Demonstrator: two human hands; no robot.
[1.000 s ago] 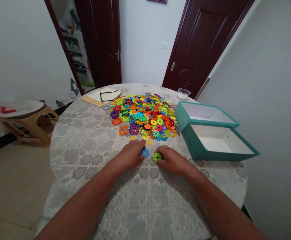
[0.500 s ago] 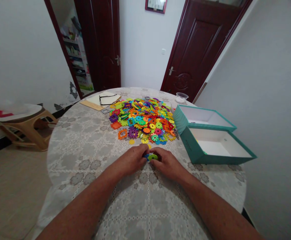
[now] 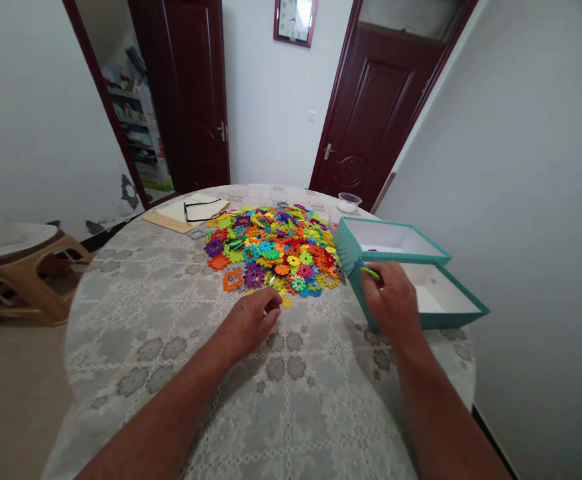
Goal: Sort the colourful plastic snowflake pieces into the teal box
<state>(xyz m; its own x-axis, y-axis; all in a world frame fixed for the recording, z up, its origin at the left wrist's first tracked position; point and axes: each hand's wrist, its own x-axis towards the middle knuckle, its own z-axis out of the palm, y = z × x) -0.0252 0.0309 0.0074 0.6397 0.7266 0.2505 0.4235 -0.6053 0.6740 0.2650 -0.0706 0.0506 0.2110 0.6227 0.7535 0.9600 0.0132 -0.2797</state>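
My right hand (image 3: 393,300) is over the near left corner of the front green box (image 3: 451,319). It pinches joined plastic gear pieces (image 3: 371,273), a yellow-green one with a bit of blue behind it. My left hand (image 3: 253,319) rests on the tablecloth in front of the pile, fingers loosely bent and thumb apart, with nothing visible between them. A small yellow piece (image 3: 286,303) lies by its fingertips. Beyond it spreads a heap of colourful gear and flower-shaped pieces (image 3: 275,250).
A second green box (image 3: 401,255) stands behind the front one. A clear plastic bowl (image 3: 349,202) sits at the far edge of the round table. Black glasses (image 3: 203,219) lie on paper (image 3: 171,221) at far left. A plastic stool (image 3: 35,277) stands left.
My right hand has moved right from the table's middle to the front box, carrying the green and blue pieces. My left hand has let go of them. The view has shifted.
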